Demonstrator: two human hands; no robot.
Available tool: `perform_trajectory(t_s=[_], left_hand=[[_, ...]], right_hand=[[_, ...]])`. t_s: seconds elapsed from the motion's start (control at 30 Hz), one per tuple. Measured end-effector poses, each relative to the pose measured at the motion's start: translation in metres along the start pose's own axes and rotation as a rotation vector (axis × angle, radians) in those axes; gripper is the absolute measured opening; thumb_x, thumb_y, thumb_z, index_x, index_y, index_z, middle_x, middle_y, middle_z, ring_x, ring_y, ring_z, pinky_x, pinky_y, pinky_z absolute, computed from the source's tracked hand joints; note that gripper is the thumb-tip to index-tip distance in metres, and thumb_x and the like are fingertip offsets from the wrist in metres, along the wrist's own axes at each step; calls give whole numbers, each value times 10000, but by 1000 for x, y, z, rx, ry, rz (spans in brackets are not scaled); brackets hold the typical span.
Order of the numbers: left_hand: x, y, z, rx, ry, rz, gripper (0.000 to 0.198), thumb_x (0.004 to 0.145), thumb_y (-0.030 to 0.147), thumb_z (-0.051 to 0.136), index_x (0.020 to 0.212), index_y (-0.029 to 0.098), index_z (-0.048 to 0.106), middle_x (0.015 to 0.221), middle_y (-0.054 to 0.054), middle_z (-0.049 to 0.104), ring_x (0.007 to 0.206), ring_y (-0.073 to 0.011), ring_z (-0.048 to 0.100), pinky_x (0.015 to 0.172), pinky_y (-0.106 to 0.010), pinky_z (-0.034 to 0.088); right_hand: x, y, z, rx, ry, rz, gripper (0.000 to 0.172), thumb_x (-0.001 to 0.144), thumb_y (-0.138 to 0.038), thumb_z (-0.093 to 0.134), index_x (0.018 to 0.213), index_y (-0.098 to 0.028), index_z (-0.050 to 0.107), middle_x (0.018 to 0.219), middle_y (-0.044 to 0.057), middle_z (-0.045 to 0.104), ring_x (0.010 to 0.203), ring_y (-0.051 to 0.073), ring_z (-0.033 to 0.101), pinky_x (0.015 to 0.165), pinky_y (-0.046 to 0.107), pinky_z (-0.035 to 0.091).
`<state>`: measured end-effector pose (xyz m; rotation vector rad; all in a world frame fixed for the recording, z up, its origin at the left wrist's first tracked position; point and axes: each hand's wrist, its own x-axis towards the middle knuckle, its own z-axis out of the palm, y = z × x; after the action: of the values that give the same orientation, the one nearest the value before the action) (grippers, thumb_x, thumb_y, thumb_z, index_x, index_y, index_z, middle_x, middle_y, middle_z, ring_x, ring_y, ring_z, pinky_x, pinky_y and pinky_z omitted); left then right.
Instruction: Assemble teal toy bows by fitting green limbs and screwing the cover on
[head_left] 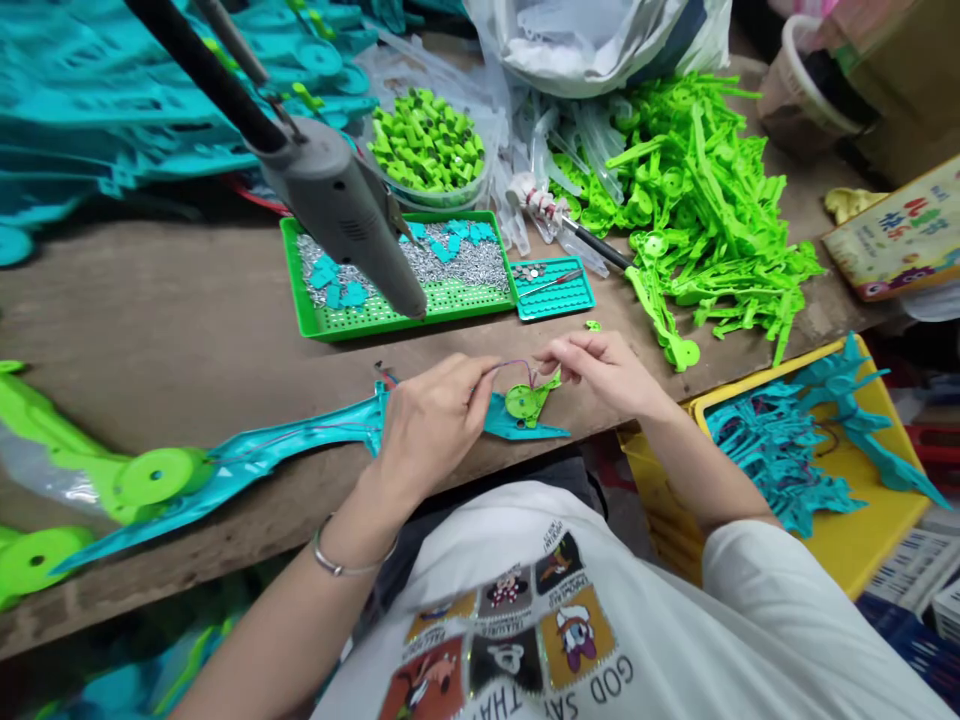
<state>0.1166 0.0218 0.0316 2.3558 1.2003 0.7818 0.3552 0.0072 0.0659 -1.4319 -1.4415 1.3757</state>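
In the head view, the long teal part [300,447] is laid along the near edge of the bench [187,310], in front of the body, presumably so that it can be reached by both hands and steadied by the surface. It passes from sight beneath the left hand [435,425]; whether it is one piece with the teal tip [517,425] beyond cannot be told. A green disc piece [521,402] is seated over that tip.

The thin wire [515,363] is pinched between thumb and forefinger of the left hand, by the look of it to keep its loop raised above the disc piece. By the right hand [596,370], the fingers are gathered close together at the other end of the loop; whether wire is caught in that grip cannot be told.

A powered driver [349,215] is hung point downward above the bench, probably to be kept within reach without taking up surface. Below it, screws and small teal pieces are held by the green tray [337,331], whose walls seem to serve against scattering. Tweezers [551,283] are rested in the small teal tray [566,303]. Green parts [705,220] are heaped to the right, and more teal parts [784,455] are gathered in the yellow crate [889,545] beside the bench.
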Motion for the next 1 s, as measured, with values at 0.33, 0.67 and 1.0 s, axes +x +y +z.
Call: perform_trajectory(t_s=[0.33,0.67,1.0], left_hand=[[-2,2,22,134,137,168,288,1014,224,534,1240,221,712,949,-57,774,794,-161,713,725,-272,514],[-4,-9,34,244,54,64,348,995,265,575,1328,223,670,1052,-99,749,895,-239,690,748,-343,479],[-16,52,37,-911,-205,-556,358,996,533,555,1078,204,668,893,-39,725,637,-130,609,639,-278,510]], right_hand=[[1,26,-4,527,-79,431,475,798,-461,829,1088,-211,547,850,26,799,614,145,745,553,249,629],[7,42,-9,264,138,82,429,679,-254,884,1062,-169,711,885,17,782,799,131,739,793,285,636],[-9,25,-1,-252,253,-266,350,890,-212,666,1237,-238,699,1045,35,794,934,167,771,899,329,632]])
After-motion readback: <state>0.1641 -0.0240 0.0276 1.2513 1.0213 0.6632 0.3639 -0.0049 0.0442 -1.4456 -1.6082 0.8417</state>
